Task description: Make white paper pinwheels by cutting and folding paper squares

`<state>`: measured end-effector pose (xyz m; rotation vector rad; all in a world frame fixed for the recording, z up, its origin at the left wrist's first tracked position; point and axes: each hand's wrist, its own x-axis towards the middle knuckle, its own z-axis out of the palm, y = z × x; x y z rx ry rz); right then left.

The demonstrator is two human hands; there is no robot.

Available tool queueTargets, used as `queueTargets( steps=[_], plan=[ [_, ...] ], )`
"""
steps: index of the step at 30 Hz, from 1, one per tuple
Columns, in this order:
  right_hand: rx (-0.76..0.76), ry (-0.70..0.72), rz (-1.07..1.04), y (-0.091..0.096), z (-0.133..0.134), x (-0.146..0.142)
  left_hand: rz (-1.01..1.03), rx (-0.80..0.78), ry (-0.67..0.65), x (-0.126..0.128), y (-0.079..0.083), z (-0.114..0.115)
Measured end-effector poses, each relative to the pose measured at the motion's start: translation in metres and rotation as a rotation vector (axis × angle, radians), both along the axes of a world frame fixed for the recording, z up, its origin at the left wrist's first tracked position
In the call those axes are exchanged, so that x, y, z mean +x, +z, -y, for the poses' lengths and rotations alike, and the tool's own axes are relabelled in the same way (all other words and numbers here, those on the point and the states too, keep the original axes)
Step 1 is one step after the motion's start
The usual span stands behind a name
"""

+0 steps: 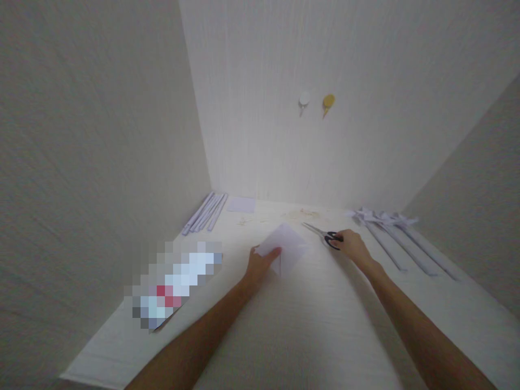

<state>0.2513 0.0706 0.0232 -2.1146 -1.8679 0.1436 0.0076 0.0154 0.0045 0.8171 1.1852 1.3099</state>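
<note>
Our left hand (260, 264) pinches a white paper sheet (289, 245), seemingly uncut, at mid-surface (309, 330). Our right hand (354, 246) rests on the scissors (320, 234), grip unclear. Paper-topped sticks (390, 241) at right seem finished; plain rolled sticks (205, 212) lie bare at left.

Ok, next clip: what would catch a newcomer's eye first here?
The two hands meet mid-way along the white table: the left hand pinches a white paper sheet, and the right hand closes on the black handles of the scissors lying beside it. Rolled paper tubes lie at the back left, with more along the right edge. Two hooks hang on the back wall.
</note>
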Motion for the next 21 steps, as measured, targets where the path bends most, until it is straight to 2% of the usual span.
queueTargets(
  steps=[8,12,21],
  plan=[
    [0.048,-0.043,0.015,-0.011,-0.028,-0.012,0.017,-0.011,0.008,0.001,-0.005,-0.003],
    [0.043,-0.038,0.013,-0.014,-0.034,-0.01,0.027,0.011,-0.042,0.002,-0.005,-0.002],
    [0.07,-0.032,-0.075,-0.022,-0.039,-0.007,0.07,-0.015,-0.044,0.001,-0.003,0.0]
  ],
)
